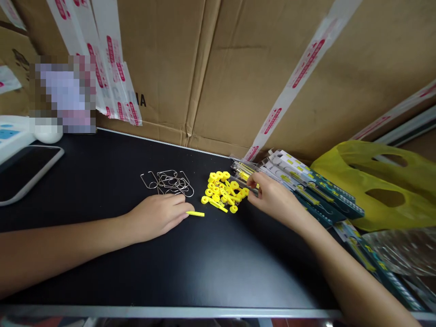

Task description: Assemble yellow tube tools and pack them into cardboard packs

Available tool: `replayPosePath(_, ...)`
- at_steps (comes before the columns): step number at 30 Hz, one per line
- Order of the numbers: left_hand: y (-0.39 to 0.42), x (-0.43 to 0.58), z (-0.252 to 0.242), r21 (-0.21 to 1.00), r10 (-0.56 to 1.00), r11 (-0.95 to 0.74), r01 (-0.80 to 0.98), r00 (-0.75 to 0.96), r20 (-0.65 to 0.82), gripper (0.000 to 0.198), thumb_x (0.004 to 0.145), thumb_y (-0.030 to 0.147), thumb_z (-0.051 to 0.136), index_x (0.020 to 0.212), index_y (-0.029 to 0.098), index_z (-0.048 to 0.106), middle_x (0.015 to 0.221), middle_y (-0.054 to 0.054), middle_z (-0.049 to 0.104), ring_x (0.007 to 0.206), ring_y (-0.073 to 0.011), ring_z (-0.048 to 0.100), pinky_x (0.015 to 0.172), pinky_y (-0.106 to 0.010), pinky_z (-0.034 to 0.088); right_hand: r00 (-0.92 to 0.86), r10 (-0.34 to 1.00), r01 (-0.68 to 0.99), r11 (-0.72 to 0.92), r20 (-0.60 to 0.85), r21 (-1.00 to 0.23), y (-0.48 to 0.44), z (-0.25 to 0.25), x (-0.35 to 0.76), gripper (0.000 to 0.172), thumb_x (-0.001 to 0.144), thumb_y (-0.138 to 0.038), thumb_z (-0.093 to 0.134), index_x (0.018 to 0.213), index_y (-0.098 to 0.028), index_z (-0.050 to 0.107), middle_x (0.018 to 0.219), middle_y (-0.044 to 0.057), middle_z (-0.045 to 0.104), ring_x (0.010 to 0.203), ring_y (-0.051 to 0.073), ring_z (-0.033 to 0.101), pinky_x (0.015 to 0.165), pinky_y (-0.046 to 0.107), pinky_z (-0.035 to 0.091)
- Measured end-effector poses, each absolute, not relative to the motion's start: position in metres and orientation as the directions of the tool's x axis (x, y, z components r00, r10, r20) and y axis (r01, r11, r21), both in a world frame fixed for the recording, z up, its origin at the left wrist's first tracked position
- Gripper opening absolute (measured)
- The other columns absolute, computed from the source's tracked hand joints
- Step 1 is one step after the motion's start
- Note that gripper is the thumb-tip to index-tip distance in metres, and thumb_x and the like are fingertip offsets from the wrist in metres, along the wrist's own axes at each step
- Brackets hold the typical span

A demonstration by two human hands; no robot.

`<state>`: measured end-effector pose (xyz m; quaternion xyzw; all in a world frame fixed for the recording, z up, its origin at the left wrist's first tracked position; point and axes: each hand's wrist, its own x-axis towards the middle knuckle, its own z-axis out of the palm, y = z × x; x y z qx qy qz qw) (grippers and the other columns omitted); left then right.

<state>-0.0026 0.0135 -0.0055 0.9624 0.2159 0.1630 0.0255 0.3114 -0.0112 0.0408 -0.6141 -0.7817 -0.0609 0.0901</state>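
My left hand (161, 213) rests low over the black table with its fingers closed on a slim yellow plastic piece (197, 214), whose end sticks out past the fingertips. Just behind that hand lies a tangle of bent metal wire clips (172, 182). A heap of small yellow plastic parts (221, 191), some of them rings, sits between my two hands. At the heap's right edge is my right hand (270, 193), its fingers curled together; what they hold, if anything, is hidden. Clear plastic packs (242, 169) with yellow and metal pieces lie just behind its fingertips.
Packaged items on dark green cards (316, 186) are stacked at the right, beside a yellow plastic bag (381, 181). A phone (29, 172) lies at the left. Large taped cardboard boxes (238, 77) stand along the table's (204, 268) back edge.
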Motion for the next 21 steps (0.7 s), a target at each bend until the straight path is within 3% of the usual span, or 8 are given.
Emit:
replayPosePath(3, 0.014, -0.002, -0.006, 0.12, 0.431, -0.902, 0.415, 0.854, 0.292, 0.026, 0.097, 0.022, 0.039, 0.109, 0.02, 0.062, 0.085, -0.002, 0.059, 0.08, -0.0165, 0.061, 0.068, -0.027, 0.045, -0.293, 0.941, 0.952, 0.304, 0.17, -0.04, -0.011, 0.037, 0.308, 0.02, 0.074, -0.009, 0.051, 0.091, -0.02, 0.052, 0.093, 0.005, 0.058, 0.068, 0.016, 0.058, 0.058, 0.026, 0.042)
replayPosePath(8, 0.014, -0.002, -0.005, 0.122, 0.43, -0.903, 0.413, 0.853, 0.296, 0.028, 0.097, 0.023, 0.037, 0.109, 0.02, 0.062, 0.085, -0.002, 0.06, 0.079, -0.0146, 0.06, 0.069, -0.025, 0.046, -0.32, 0.926, 0.915, 0.357, 0.203, -0.187, -0.005, 0.025, 0.303, 0.014, 0.079, -0.013, 0.052, 0.091, -0.019, 0.05, 0.092, 0.004, 0.055, 0.066, 0.014, 0.058, 0.061, 0.026, 0.046)
replayPosePath(12, 0.014, -0.002, -0.005, 0.122, 0.425, -0.905, 0.408, 0.853, 0.304, 0.028, 0.097, 0.024, 0.037, 0.109, 0.02, 0.062, 0.085, -0.002, 0.06, 0.079, -0.014, 0.06, 0.069, -0.024, 0.046, -0.313, 0.924, 0.941, 0.333, 0.22, -0.06, -0.013, 0.033, 0.299, 0.023, 0.079, -0.015, 0.053, 0.101, -0.02, 0.05, 0.104, 0.007, 0.055, 0.081, 0.018, 0.061, 0.064, 0.027, 0.046)
replayPosePath(15, 0.014, -0.002, -0.006, 0.114, 0.424, -0.905, 0.41, 0.854, 0.302, 0.028, 0.097, 0.023, 0.037, 0.109, 0.02, 0.062, 0.086, -0.002, 0.06, 0.079, -0.0148, 0.06, 0.068, -0.025, 0.046, -0.327, 0.919, 0.945, 0.324, 0.219, 0.05, -0.027, 0.047, 0.292, 0.019, 0.077, -0.016, 0.055, 0.095, -0.02, 0.051, 0.097, 0.007, 0.059, 0.078, 0.02, 0.06, 0.059, 0.027, 0.043)
replayPosePath(18, 0.013, -0.002, -0.005, 0.112, 0.426, -0.904, 0.412, 0.851, 0.308, 0.028, 0.097, 0.023, 0.037, 0.108, 0.02, 0.063, 0.085, -0.002, 0.06, 0.079, -0.0152, 0.06, 0.067, -0.025, 0.046, -0.406, 0.911, 0.914, 0.405, 0.072, 0.033, -0.039, 0.053, 0.283, 0.007, 0.08, -0.019, 0.056, 0.085, -0.022, 0.053, 0.082, 0.001, 0.063, 0.065, 0.016, 0.059, 0.054, 0.025, 0.038)
replayPosePath(21, 0.013, -0.001, -0.004, 0.121, 0.427, -0.904, 0.41, 0.849, 0.311, 0.028, 0.097, 0.023, 0.037, 0.107, 0.02, 0.063, 0.085, -0.002, 0.06, 0.078, -0.0147, 0.06, 0.068, -0.025, 0.047, -0.445, 0.895, 0.894, 0.446, -0.035, 0.04, -0.044, 0.048, 0.276, 0.007, 0.083, -0.021, 0.058, 0.089, -0.022, 0.056, 0.083, 0.002, 0.067, 0.066, 0.016, 0.062, 0.054, 0.024, 0.036)
